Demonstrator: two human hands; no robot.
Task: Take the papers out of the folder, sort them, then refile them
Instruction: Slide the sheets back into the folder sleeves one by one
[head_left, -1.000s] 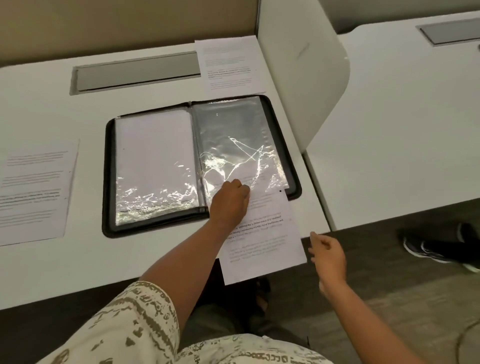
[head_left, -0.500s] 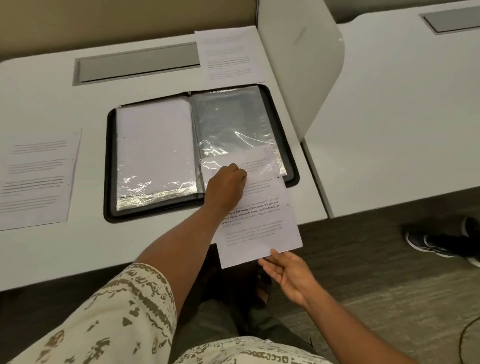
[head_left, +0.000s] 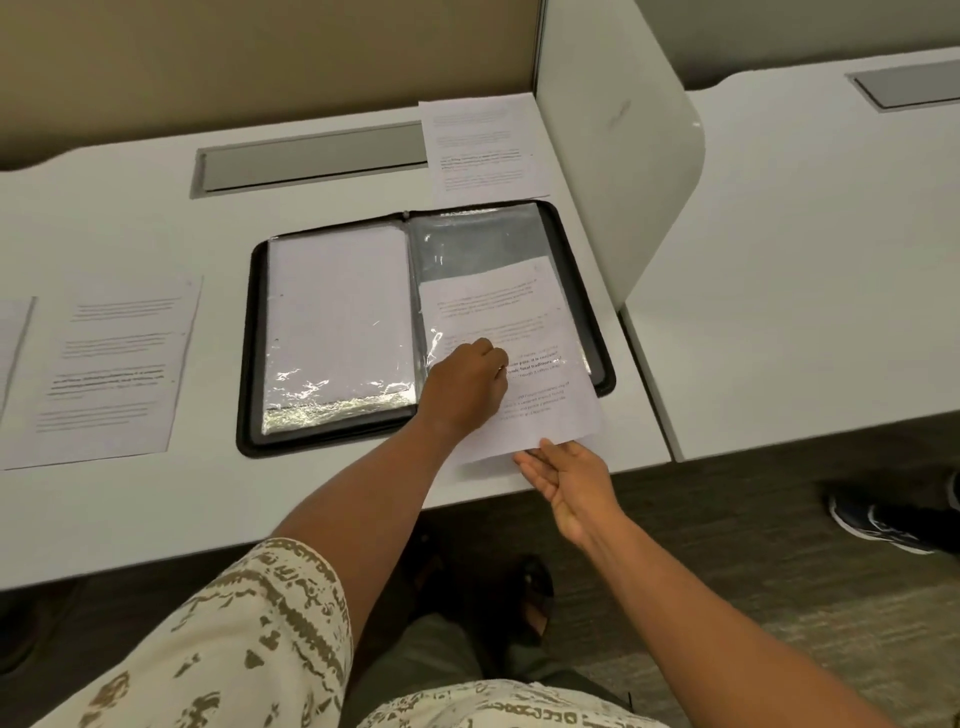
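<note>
A black zip folder (head_left: 248, 364) lies open on the white desk (head_left: 156, 519). Its left sleeve (head_left: 337, 322) holds a white sheet. A printed sheet (head_left: 498, 312) sits partly inside the clear right sleeve (head_left: 472, 244), with its lower end sticking out over the folder's front rim. My left hand (head_left: 465, 384) has curled fingers and pinches the right sleeve's lower edge on top of the sheet. My right hand (head_left: 566, 478) is palm up with straight fingers and touches the sheet's bottom edge.
Two printed sheets lie left of the folder, one near it (head_left: 114, 364) and one at the frame edge (head_left: 13, 338). Another sheet (head_left: 483, 145) lies behind it. A white divider panel (head_left: 613, 156) stands to the right. A shoe (head_left: 883, 519) is on the floor.
The printed sheet has slid further up into the right sleeve. My right hand came from beside the sheet to its bottom edge. My left hand stayed at the sleeve's opening.
</note>
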